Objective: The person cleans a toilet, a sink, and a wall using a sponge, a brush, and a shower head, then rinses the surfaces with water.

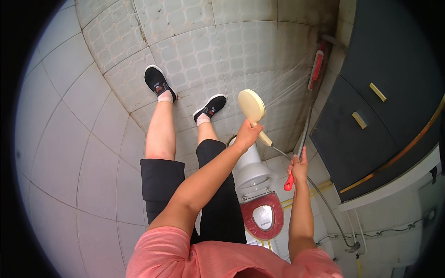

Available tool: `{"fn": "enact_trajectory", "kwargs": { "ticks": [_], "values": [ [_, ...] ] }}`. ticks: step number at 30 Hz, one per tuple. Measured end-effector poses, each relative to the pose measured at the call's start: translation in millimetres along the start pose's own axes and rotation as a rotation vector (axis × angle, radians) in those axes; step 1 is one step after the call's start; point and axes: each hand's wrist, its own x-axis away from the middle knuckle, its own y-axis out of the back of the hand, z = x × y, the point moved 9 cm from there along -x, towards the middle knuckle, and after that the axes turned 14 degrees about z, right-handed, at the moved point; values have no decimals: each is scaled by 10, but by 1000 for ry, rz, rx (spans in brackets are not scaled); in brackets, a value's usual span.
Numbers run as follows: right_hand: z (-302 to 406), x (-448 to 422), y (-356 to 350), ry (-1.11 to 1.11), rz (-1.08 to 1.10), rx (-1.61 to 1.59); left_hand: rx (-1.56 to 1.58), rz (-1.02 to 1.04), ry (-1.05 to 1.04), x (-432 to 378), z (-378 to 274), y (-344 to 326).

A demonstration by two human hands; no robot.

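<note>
My left hand grips the handle of a cream hand shower above the tiled floor. Thin jets of water spray from it rightward, toward the floor below the dark cabinet. In my right hand is the upper end of a long-handled floor brush or scraper; its pole is grey metal and ends in a red plastic grip. The tool's red and white head rests near the base of the wall, by the cabinet. A metal shower hose runs from the hand shower past my right forearm.
A white toilet with a red-covered lid or seat raised stands between my arms. To the right is a dark cabinet with pale handles. Grimy patterned tiles cover the floor; a tiled wall rises at left.
</note>
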Motion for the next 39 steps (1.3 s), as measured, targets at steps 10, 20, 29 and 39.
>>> {"fn": "enact_trajectory", "kwargs": {
  "ticks": [10, 20, 29, 39],
  "values": [
    [112, -260, -111, 119, -20, -147, -30, 9, 15, -45, -2, -133],
    [941, -89, -813, 94, 259, -449, -59, -26, -22, -125, -72, -93],
    [147, -358, -56, 194, -99, -367, -66, -19, -18, -102, -38, -62],
    [-1203, -648, 421, -277, -54, -287, -178, -70, 28, -69, 364, -23]
  ]
}}
